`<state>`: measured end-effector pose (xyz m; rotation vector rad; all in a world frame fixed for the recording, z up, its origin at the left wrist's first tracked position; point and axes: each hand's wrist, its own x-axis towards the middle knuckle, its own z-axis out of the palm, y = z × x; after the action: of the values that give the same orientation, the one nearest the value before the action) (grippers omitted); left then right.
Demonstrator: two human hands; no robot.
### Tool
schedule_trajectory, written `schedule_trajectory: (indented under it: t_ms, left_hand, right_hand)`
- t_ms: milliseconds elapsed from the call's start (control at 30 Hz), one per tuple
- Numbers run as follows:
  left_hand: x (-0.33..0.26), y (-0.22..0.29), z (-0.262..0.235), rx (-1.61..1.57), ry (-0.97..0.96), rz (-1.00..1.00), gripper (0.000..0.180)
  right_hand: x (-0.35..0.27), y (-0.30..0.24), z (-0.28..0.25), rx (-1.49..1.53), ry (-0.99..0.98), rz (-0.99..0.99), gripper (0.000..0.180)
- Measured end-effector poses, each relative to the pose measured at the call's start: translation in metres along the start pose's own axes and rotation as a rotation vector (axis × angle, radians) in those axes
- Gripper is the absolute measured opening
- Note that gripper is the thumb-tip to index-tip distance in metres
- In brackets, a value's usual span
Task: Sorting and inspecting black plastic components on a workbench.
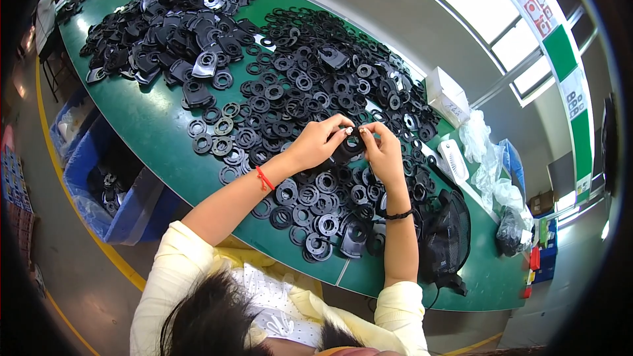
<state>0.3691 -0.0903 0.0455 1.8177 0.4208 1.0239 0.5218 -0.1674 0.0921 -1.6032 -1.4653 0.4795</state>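
Over the middle of the table my left hand (321,142) and my right hand (382,150) meet at a black plastic ring part (351,146). Both thumbs and forefingers are closed on its upper rim, fingertips nearly touching. Its lower side is partly lost among dark parts behind it. Beneath and around my hands lies a wide spread of black plastic rings (323,191), overlapping one another. Among them, close to the table's near edge, is a black plate with a round hole (354,237).
A heap of black plates with round holes (178,33) covers the far left of the green table (155,118). On the right are a black mesh bag (448,231), a white box (447,92), a white device (453,160) and clear plastic bags (484,151). Blue bins (119,184) stand below left.
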Motion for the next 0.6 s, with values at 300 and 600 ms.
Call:
schedule_trajectory:
  t_ms: [300, 600]
  left_hand:
    - [0.008, -0.008, -0.006, -0.638, 0.060, -0.340, 0.036]
    - [0.002, 0.001, -0.004, -0.263, -0.015, -0.124, 0.029]
  right_hand:
    - [-0.001, -0.008, 0.007, 0.595, 0.026, 0.118, 0.020]
    - [0.000, 0.000, -0.004, 0.205, -0.034, 0.139, 0.019]
